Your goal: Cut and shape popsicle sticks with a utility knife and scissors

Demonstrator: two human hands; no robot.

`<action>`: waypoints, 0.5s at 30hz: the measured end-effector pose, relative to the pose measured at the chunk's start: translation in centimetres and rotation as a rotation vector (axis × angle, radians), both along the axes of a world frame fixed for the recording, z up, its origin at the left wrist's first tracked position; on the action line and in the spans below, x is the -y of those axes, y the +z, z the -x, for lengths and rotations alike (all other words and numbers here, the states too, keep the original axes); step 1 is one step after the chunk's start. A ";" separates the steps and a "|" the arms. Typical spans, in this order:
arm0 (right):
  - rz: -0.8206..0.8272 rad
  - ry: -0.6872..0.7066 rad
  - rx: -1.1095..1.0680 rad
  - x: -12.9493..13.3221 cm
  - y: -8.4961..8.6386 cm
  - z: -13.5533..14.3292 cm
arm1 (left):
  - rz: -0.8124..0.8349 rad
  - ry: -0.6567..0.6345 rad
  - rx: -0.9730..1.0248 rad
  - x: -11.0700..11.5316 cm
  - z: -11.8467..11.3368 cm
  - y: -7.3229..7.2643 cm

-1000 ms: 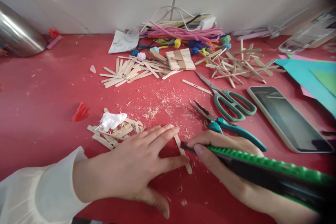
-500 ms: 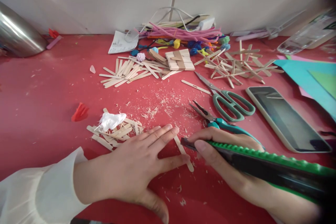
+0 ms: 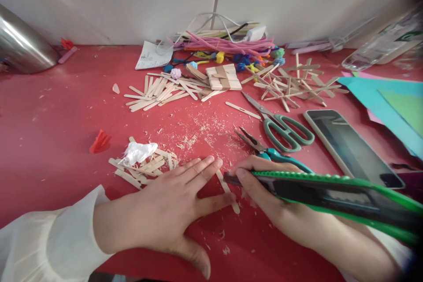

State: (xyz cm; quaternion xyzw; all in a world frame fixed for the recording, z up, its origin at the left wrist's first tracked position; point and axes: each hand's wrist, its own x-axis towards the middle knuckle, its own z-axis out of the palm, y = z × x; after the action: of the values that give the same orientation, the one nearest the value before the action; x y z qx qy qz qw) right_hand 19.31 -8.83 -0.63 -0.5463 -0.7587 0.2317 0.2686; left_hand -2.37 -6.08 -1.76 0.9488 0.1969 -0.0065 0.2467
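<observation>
My left hand [image 3: 168, 207] lies flat on the red table with its fingers spread. Its fingertips press on a wooden craft stick [image 3: 235, 208], partly covered by the index finger. In my right hand [image 3: 271, 194] is a green and black utility knife [image 3: 330, 194], gripped near its front end. The knife's tip meets the stick between the two hands, and the blade itself is hard to make out. Just beyond the right hand lie teal-handled pliers [image 3: 271, 154], and scissors [image 3: 287, 132] with grey-green handles are behind them.
Wood shavings [image 3: 205, 130] litter the red table [image 3: 59, 119]. Loose craft sticks [image 3: 158, 90] and a banded bundle [image 3: 224, 77] lie at the back. A phone [image 3: 353, 145] and coloured paper [image 3: 380, 97] are on the right. A metal bottle [image 3: 23, 39] stands at the far left.
My right hand and the knife have shifted slightly left, with the knife lying flatter. My left hand stays on the stick. The whole view has swung a little to the right.
</observation>
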 end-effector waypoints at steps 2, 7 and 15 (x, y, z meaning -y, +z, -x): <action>0.029 0.005 -0.029 0.0 0.2 0.1 | -0.005 -0.009 0.005 -0.1 0.0 0.0; 0.009 -0.089 -0.168 0.6 0.8 0.4 | -0.040 -0.033 0.051 -0.4 0.1 0.1; -0.005 0.003 -0.091 0.3 0.3 0.1 | -0.047 -0.070 0.022 -0.8 -0.1 0.1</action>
State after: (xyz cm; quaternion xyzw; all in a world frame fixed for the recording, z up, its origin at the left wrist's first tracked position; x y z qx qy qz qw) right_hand 19.21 -9.09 -0.36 -0.5334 -0.7470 0.2550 0.3039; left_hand -2.27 -5.28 -1.67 0.9607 0.1610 -0.0002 0.2262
